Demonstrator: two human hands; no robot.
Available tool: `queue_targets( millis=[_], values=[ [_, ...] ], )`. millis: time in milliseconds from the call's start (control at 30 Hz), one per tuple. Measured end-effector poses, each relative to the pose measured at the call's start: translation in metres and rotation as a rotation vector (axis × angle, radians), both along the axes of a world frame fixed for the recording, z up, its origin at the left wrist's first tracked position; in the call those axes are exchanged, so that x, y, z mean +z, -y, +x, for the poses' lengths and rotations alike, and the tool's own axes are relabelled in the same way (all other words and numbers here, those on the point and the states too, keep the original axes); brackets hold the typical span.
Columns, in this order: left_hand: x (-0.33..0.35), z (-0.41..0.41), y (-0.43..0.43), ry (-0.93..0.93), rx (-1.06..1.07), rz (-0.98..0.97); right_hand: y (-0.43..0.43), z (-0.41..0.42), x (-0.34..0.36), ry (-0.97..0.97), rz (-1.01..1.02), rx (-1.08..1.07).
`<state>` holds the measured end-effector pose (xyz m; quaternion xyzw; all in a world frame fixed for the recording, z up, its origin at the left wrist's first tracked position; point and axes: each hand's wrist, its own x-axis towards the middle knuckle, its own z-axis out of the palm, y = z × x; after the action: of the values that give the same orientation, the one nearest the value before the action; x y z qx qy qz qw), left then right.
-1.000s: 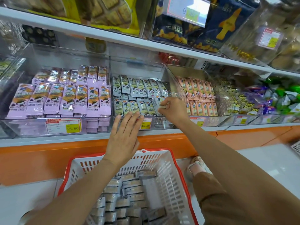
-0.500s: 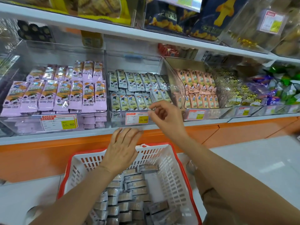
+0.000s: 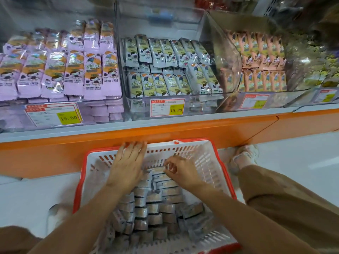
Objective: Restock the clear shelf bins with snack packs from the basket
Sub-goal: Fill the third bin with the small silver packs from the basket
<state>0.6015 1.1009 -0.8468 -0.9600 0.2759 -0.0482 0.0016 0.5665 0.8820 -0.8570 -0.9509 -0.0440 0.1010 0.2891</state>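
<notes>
A shop: clear shelf bins (image 3: 126,99) packed with rows of snack packs (image 3: 161,52), price tags (image 3: 167,107) reading 15.80, and a red-rimmed shopping basket (image 3: 207,153) on the floor.

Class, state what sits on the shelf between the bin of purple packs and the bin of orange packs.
A clear bin holding grey-green packs, a price tag on its front; the head view shows it.

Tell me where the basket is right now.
In the head view, the basket sits bottom centre on the floor, by the orange shelf base, below the bin of grey-green packs.
</notes>
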Motion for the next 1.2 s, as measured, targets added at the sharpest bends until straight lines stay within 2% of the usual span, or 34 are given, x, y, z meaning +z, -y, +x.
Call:
queue_targets(
  millis=[100, 333, 400, 500, 700, 1000, 1200],
  values=[
    [-0.017, 0.002, -0.004, -0.020, -0.010, -0.006, -0.002, -0.006, -0.027, -0.119, -0.027, 0.024],
    [-0.036, 0.002, -0.004, -0.005, -0.009, 0.001, -0.007, -0.030, -0.083, -0.585, -0.125, 0.024],
    [-0.041, 0.002, -0.005, 0.003, -0.009, 0.005, -0.007, -0.037, -0.091, -0.670, -0.192, 0.041],
    [-0.043, 0.002, -0.004, 0.010, -0.010, -0.019, -0.004, -0.045, -0.099, -0.737, -0.186, 0.060],
    [-0.039, 0.002, -0.003, 0.001, -0.007, -0.041, 0.003, -0.038, -0.090, -0.634, -0.064, -0.061],
    [-0.022, -0.004, 0.008, -0.069, -0.030, -0.113, 0.014, -0.001, -0.023, -0.363, 0.154, -0.150],
    [-0.010, -0.008, 0.031, -0.337, -0.157, -0.371, 0.020, 0.015, 0.040, -0.195, 0.402, -0.239]
  ],
)
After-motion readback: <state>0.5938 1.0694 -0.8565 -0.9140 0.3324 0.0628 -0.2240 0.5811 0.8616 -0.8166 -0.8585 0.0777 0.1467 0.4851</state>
